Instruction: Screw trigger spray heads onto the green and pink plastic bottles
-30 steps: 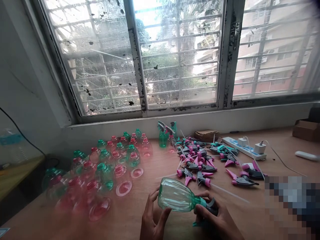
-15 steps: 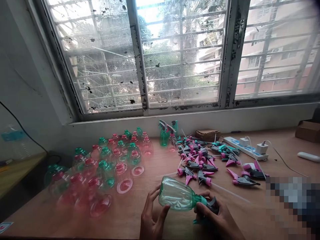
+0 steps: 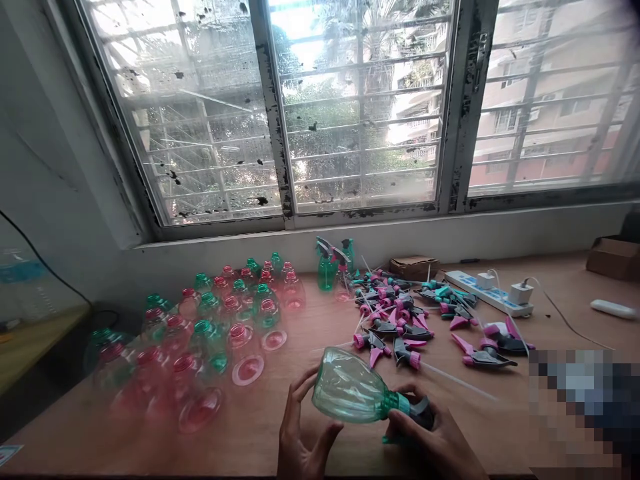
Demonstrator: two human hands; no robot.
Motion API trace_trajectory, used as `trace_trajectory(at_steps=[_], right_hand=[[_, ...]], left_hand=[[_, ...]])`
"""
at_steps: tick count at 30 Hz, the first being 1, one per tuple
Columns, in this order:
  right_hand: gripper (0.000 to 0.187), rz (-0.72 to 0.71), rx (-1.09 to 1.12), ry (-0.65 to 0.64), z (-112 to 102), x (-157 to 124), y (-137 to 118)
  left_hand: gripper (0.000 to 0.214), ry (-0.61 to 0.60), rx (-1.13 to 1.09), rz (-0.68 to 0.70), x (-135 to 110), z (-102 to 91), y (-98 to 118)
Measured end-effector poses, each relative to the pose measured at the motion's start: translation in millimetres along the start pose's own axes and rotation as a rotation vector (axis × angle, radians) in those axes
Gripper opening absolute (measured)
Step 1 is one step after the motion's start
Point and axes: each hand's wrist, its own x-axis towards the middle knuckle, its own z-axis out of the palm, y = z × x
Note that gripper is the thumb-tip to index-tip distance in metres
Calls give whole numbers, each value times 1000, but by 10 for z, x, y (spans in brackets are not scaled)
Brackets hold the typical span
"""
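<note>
A clear green spray bottle [image 3: 350, 387] lies on its side in the air above the near part of the table, its base to the left. My right hand [image 3: 430, 427] is closed around its grey-and-teal trigger sprayer [image 3: 417, 410], at the neck. The trigger peeks out below my fingers. My left hand [image 3: 305, 427] is cupped loosely by the base, fingers and thumb spread. Its fingertips reach the far side of the base, where contact is hidden; the thumb appears just off the lower side.
Several pink and green bottles without sprayers [image 3: 245, 353] stand on the left. Loose trigger sprayers [image 3: 395, 320] with thin tubes lie in a pile beyond my hands. Behind are finished spray bottles [image 3: 327, 270], a power strip [image 3: 487, 293] and a cardboard box [image 3: 414, 267].
My left thumb has come away from the bottle's side and the left fingers have opened a little. The bottle has shifted slightly left, its neck a bit lower. My right hand keeps its grip.
</note>
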Motion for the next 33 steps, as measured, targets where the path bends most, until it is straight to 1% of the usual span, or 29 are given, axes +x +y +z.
trace_trajectory(at_steps=[3,9,11,14,15,20,25,27,30,33], right_hand=[[36,-6,-15,12,-7,0,-6],[40,-9,3,24,-24,21,-6],[41,-9,14,37,-8,16,-6],[41,-14,10,53,26,1,-16],[41,-11,6,55,34,-3,-22],[39,-31,13,55,33,-4,-33],[41,-35,40,60,14,9,8],[41,-36,48,63,19,8,16],[40,-32,61,73,32,1,10],[40,-33,49,75,37,-3,3]], left_hand=[[47,2,-15,-42,0,15,17],[41,-52,-22,-22,11,43,40],[44,-66,-31,-30,16,26,43],[59,-92,-48,-46,15,-2,55],[60,-92,-48,-52,12,-5,61],[47,-68,28,-84,-3,29,62],[38,-51,31,15,-13,60,-13],[44,-58,33,34,-22,58,-26],[57,-76,55,6,-35,42,-14],[57,-71,33,-22,-39,23,8]])
